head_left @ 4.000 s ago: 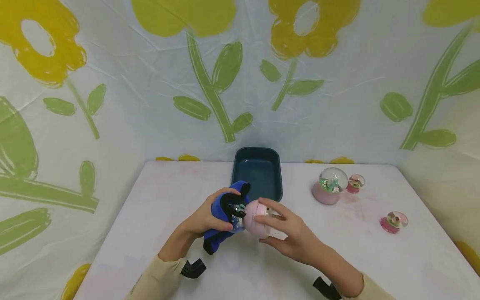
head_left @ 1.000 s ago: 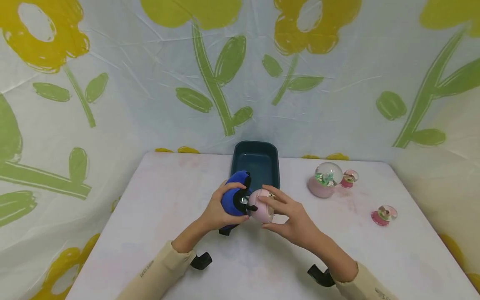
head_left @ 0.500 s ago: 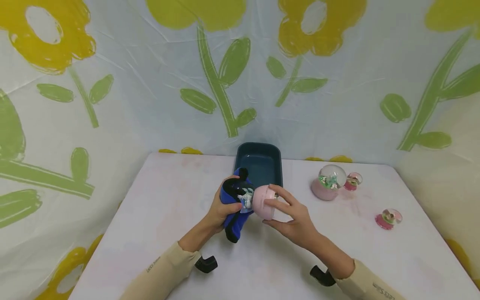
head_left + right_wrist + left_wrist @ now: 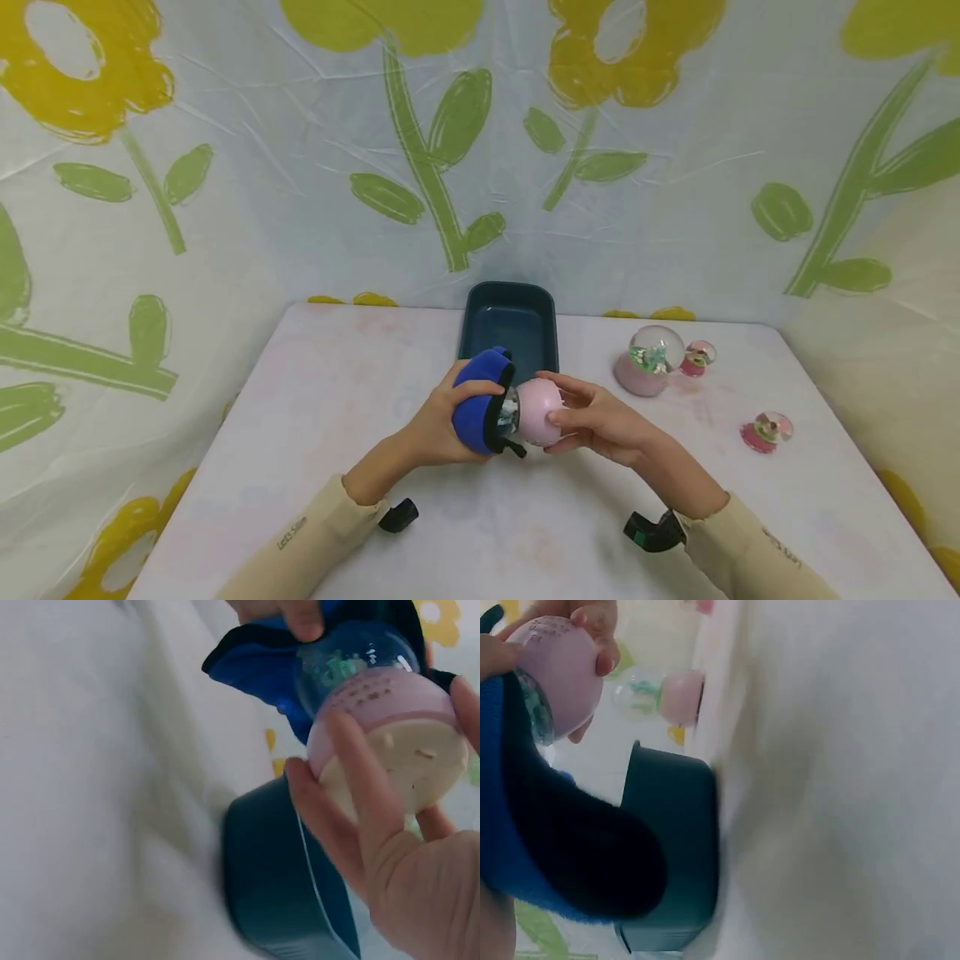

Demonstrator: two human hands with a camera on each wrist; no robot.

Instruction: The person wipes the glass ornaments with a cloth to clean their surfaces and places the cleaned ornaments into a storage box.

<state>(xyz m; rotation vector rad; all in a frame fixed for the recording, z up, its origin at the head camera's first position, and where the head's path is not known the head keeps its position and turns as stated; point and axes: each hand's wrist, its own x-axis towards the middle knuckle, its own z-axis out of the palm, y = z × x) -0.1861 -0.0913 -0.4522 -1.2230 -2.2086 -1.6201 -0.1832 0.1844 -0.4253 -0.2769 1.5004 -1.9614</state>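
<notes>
Held in the air above the table is a snow globe with a pink base and clear dome, lying on its side. My left hand grips a blue cloth with black edging, pressed round the dome. In the left wrist view the cloth covers most of the glass. My right hand holds the pink base, thumb in front and fingers behind. The right wrist view shows the globe's pale underside facing my right palm, with printed marks on the pink side.
Behind the hands stands a dark teal tray. On the right of the table are a larger pink-based snow globe and two small ones. A flower-printed sheet hangs behind.
Over the frames, my left hand turns the blue cloth back and forth round the dome. My right fingers have shifted on the pink base, and the thumb now lies across its front.
</notes>
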